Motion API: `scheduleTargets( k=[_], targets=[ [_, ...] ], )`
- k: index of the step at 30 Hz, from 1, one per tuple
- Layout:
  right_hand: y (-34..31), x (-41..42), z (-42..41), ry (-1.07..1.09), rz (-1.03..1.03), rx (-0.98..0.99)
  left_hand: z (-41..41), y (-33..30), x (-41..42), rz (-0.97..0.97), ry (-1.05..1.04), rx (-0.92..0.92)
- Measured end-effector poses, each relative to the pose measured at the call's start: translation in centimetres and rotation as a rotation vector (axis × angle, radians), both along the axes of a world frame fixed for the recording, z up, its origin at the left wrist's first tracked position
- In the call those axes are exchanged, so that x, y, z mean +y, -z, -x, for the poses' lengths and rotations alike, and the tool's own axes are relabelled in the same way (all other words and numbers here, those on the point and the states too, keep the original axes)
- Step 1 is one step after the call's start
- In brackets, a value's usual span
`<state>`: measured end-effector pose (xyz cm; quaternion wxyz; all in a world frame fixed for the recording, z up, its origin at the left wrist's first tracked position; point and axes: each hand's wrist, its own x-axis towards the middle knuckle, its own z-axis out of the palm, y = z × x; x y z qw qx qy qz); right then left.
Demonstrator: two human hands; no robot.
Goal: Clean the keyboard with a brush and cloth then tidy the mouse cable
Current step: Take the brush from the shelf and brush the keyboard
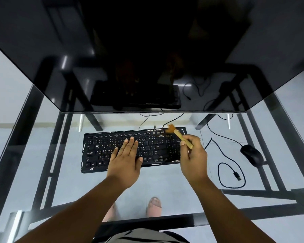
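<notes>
- Currently brushing stage, judged; keyboard (130, 149) lies flat on the glass surface (165, 183), below the monitor (147, 67)
- left hand (125, 158) rests flat on the keys, fingers straight, steadying
- right hand (194, 155) pinches the brush (177, 135) by its wooden handle; bristles at the far right corner
- brush looks light, bristles soft; hold mid-handle
- mouse (252, 156) and loose cable (231, 174) lie to the right, untidied
</notes>
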<state>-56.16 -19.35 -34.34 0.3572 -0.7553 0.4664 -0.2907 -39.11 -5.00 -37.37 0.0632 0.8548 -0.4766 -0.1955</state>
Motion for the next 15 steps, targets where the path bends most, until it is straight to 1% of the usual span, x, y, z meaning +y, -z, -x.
scheduleTargets(
  k=[2,4,6,8,10,11,13,14,15],
  targets=[
    [0.2,0.1,0.7,-0.041,0.007,0.067,0.3,0.1,-0.2,0.004,0.008,0.009],
    [0.5,-0.2,1.6,0.042,0.004,0.095,0.5,0.2,-0.6,0.006,0.007,0.011],
    [0.5,-0.3,2.1,0.122,-0.006,0.052,0.8,0.2,-0.8,0.002,0.003,0.018],
    [0.1,-0.3,2.3,0.060,-0.030,0.007,1.1,0.2,-0.9,0.006,-0.001,0.023],
    [-0.1,-0.2,2.4,-0.046,-0.051,0.044,1.2,0.4,-1.0,0.011,-0.006,0.023],
    [0.0,-0.2,2.4,-0.045,-0.048,0.079,1.2,0.5,-1.0,0.011,-0.008,0.021],
    [0.2,-0.7,2.6,0.067,-0.029,0.107,1.2,0.5,-1.0,0.005,-0.009,0.012],
    [0.2,-0.9,2.8,0.104,-0.021,0.089,1.2,0.5,-1.0,0.000,-0.008,0.007],
    [0.1,-0.9,2.8,0.093,-0.022,0.056,1.2,0.5,-1.1,-0.001,-0.008,0.005]
  ],
)
